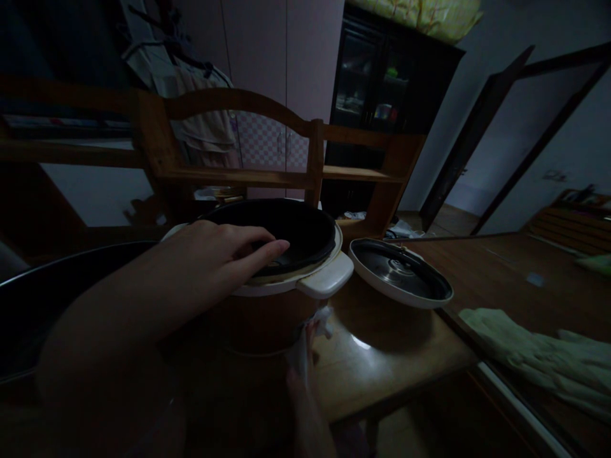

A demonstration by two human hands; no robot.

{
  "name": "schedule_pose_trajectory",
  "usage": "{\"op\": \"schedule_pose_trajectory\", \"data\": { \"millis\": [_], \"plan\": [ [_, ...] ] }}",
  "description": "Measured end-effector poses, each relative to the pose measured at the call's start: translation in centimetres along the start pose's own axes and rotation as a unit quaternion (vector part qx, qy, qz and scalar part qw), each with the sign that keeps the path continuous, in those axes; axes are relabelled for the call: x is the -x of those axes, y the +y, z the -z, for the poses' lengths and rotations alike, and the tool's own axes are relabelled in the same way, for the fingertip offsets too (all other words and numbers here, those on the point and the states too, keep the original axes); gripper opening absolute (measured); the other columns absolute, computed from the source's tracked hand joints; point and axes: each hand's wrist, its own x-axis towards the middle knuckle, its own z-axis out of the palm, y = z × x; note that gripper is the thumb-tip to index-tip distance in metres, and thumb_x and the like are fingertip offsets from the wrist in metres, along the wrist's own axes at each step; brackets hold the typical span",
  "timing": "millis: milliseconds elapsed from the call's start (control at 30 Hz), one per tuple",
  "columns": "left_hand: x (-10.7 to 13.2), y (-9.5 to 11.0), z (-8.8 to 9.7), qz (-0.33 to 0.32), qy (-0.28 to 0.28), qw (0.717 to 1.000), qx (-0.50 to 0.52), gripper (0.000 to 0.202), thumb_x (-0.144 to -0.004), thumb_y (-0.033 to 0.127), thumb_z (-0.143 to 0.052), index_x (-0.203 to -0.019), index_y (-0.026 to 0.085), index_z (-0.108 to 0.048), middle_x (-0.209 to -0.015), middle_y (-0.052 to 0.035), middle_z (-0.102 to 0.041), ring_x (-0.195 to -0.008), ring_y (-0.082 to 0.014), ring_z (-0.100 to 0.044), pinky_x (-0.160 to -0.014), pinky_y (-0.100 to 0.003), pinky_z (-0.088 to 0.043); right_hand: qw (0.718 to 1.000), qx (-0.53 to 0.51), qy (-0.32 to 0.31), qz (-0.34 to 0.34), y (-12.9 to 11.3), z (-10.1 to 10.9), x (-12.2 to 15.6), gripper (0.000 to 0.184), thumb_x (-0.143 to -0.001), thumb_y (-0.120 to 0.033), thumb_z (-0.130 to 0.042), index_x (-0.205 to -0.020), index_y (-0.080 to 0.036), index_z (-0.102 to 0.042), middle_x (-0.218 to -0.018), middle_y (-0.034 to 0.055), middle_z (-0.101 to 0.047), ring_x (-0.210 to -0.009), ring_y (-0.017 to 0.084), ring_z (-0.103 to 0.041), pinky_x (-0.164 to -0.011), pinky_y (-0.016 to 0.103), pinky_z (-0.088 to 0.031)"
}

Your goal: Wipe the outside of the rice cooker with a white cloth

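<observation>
Nearby, lid (400,272) lies beside cooker (281,280); left hand (219,254) fingers flat on rim, right hand (303,356) gripping cloth (310,334).

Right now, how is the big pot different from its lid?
The pot stands upright with a dark, deep inside; the lid lies flat and shallow beside it, shiny. The left hand rests on the pot's rim and the right hand presses a cloth against its side; nobody touches the lid. Both are round with pale rims.

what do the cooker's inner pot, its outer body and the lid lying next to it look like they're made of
The round black inner pot looks like dark coated metal, matte with little glare. The cream-rimmed orange cooker body looks like smooth plastic or painted metal; the dim light leaves it open. The white-rimmed lid shows a shiny, probably steel underside.
</observation>
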Motion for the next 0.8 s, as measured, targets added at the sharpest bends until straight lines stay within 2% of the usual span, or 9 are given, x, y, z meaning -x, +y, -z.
{"op": "schedule_pose_trajectory", "data": {
  "millis": [100, 167, 267, 367, 467, 600, 800],
  "plan": [
    [0.1, 0.2, 0.1, 0.003, 0.001, 1.000, -0.008, 0.050, -0.100, 0.058, -0.035, -0.131, 0.036, -0.067, -0.124, 0.0031, -0.074, -0.103, -0.0224, -0.069, -0.086, -0.033, -0.047, 1.000, 0.000, -0.016, 0.005, -1.5, 0.8, 1.4, 0.076, -0.101, -0.054, -0.040, -0.165, -0.025, -0.009, -0.172, -0.0023, -0.004, -0.157, 0.023, -0.002, -0.127, 0.048, -0.019],
    [0.1, 0.1, 0.0, -0.008, 0.002, 1.000, -0.017, 0.048, -0.101, 0.055, -0.035, -0.132, 0.037, -0.066, -0.124, 0.0042, -0.074, -0.102, -0.0203, -0.069, -0.085, -0.031, -0.045, 1.000, 0.003, -0.024, 0.001, -2.9, 1.4, 2.3, 0.071, -0.103, -0.044, -0.040, -0.164, -0.028, -0.008, -0.171, -0.0059, -0.002, -0.157, 0.020, -0.001, -0.127, 0.045, -0.018],
    [0.0, 0.0, -0.1, -0.016, 0.003, 1.000, -0.016, 0.045, -0.102, 0.054, -0.036, -0.132, 0.038, -0.065, -0.122, 0.0062, -0.074, -0.099, -0.0177, -0.069, -0.083, -0.028, -0.044, 1.000, 0.015, -0.020, -0.005, -5.1, 1.9, 3.2, 0.073, -0.102, -0.034, -0.044, -0.164, -0.031, -0.005, -0.170, -0.0078, 0.000, -0.156, 0.019, 0.003, -0.128, 0.045, -0.012],
    [-0.1, 0.3, 0.0, 0.001, -0.002, 1.000, 0.000, 0.048, -0.100, 0.057, -0.036, -0.130, 0.037, -0.067, -0.121, 0.0060, -0.075, -0.098, -0.0175, -0.069, -0.083, -0.028, -0.044, 0.999, 0.023, -0.023, -0.011, -6.3, 2.2, 3.4, 0.076, -0.101, -0.030, -0.047, -0.164, -0.033, -0.004, -0.170, -0.0099, -0.003, -0.156, 0.020, 0.005, -0.128, 0.046, -0.009],
    [0.0, 0.6, 0.2, 0.020, -0.019, 1.000, 0.007, 0.051, -0.100, 0.060, -0.036, -0.127, 0.032, -0.069, -0.116, 0.0036, -0.076, -0.096, -0.0183, -0.069, -0.082, -0.029, -0.044, 0.999, 0.020, -0.033, -0.025, -6.5, 2.3, 3.4, 0.079, -0.099, -0.029, -0.050, -0.163, -0.037, -0.004, -0.169, -0.0133, -0.005, -0.156, 0.020, 0.006, -0.128, 0.047, -0.008],
    [0.2, 0.2, 0.1, -0.027, -0.009, 0.999, -0.031, 0.045, -0.103, 0.049, -0.036, -0.137, 0.035, -0.061, -0.130, 0.0029, -0.071, -0.103, -0.0198, -0.068, -0.084, -0.030, -0.043, 0.998, 0.007, -0.030, -0.047, -6.3, 2.2, 3.4, 0.078, -0.099, -0.022, -0.043, -0.164, -0.033, -0.003, -0.169, -0.0128, 0.001, -0.157, 0.021, 0.003, -0.127, 0.052, -0.005],
    [0.2, -0.2, 0.0, -0.031, -0.013, 0.999, -0.042, 0.045, -0.103, 0.046, -0.035, -0.137, 0.032, -0.062, -0.127, 0.0002, -0.072, -0.100, -0.0199, -0.067, -0.084, -0.031, -0.044, 0.999, 0.010, -0.025, -0.027, -5.7, 2.3, 3.2, 0.077, -0.099, -0.022, -0.044, -0.164, -0.035, -0.004, -0.169, -0.0145, 0.002, -0.156, 0.018, 0.007, -0.128, 0.045, -0.003]
  ]
}}
